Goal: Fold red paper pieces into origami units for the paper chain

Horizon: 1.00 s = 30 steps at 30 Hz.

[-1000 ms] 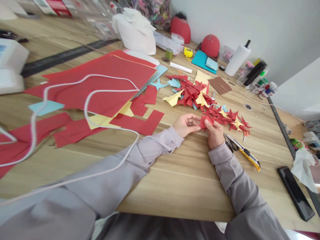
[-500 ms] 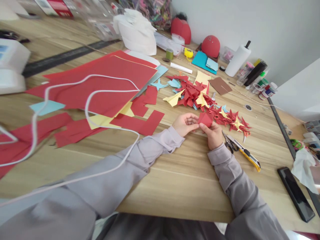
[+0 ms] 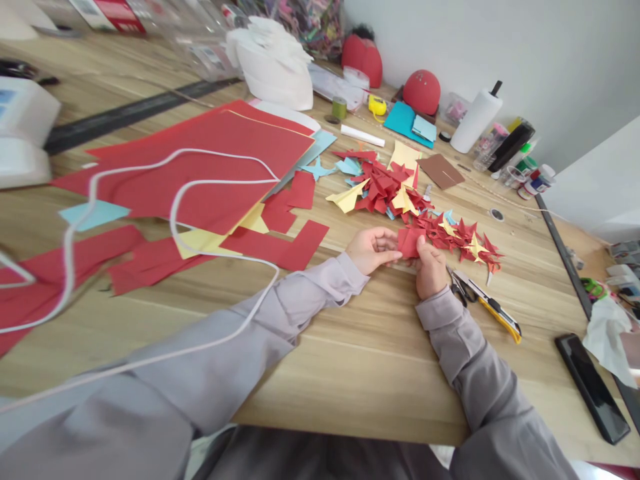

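Note:
A small red paper piece (image 3: 409, 243) is held between both hands above the wooden table. My left hand (image 3: 373, 249) pinches its left edge, thumb at the lower left corner. My right hand (image 3: 430, 267) grips its right side, with the thumb pressed on top near the upper right. Just behind the hands lies a heap of folded red paper shapes (image 3: 383, 190), mixed with yellow and light blue ones. Scissors (image 3: 463, 287) and a yellow cutter (image 3: 500, 317) rest to the right of my right hand.
Large red sheets (image 3: 200, 167) and red strips (image 3: 300, 245) lie at the left, crossed by a white cable (image 3: 175, 200). A black phone (image 3: 593, 388) is at the right. Bottles, a yellow tape measure (image 3: 377, 105) and a brown paper square (image 3: 441, 171) stand or lie farther back.
My right thumb has moved up over the red paper's right side. The paper now looks smaller and more square. My left hand has barely moved.

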Each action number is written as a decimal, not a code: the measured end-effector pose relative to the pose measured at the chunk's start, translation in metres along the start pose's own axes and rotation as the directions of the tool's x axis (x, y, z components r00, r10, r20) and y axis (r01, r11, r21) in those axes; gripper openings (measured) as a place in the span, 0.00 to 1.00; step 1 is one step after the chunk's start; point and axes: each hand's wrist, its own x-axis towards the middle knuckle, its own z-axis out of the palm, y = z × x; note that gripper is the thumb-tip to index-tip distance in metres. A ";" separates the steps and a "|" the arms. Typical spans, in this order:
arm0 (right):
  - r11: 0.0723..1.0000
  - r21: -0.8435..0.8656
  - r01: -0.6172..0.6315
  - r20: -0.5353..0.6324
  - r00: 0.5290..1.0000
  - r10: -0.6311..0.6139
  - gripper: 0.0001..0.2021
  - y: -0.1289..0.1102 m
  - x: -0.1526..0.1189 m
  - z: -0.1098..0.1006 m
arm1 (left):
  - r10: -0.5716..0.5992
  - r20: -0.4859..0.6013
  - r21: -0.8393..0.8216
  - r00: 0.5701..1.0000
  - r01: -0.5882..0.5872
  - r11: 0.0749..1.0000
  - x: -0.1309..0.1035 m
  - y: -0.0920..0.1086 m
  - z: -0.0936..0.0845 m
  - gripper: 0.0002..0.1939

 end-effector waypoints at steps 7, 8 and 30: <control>1.000 0.009 -0.012 -0.038 0.999 0.012 0.20 -0.001 0.001 0.002 | -0.002 -0.003 0.022 1.000 0.002 1.000 0.000 0.000 -0.001 0.22; 1.000 0.002 -0.012 -0.043 0.999 0.012 0.20 -0.001 0.001 0.002 | -0.004 -0.004 0.024 1.000 0.005 1.000 0.000 0.000 -0.001 0.22; 0.991 -0.103 0.084 0.156 0.985 -0.067 0.10 -0.008 -0.005 0.004 | 0.054 -0.125 -0.040 0.991 -0.059 0.997 0.002 0.001 -0.004 0.20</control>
